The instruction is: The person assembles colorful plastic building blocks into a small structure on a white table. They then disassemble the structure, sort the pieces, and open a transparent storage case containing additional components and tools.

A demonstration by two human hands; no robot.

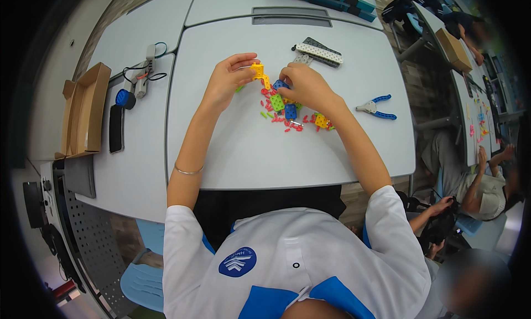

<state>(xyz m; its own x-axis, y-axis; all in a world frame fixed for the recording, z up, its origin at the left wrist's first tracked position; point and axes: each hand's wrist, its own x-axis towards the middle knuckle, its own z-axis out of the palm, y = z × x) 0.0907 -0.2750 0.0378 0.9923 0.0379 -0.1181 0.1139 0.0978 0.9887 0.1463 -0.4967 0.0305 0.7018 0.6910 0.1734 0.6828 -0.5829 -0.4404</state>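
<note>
The pale grey desk (249,153) carries everything, its near edge close to the person's chest, so any small part knocked that way could roll off. The left hand (227,81) pinches a yellow perforated block (258,70) between thumb and fingertips, raised just above the surface. The right hand (304,86) is closed down on a blue block (280,85), covering most of it; how the two blocks meet is hidden. Green, blue and yellow blocks (290,111) lie just below the hands. Red pins (268,104) are scattered loosely there, easily swept aside by a wrist; their number is too small to make out.
</note>
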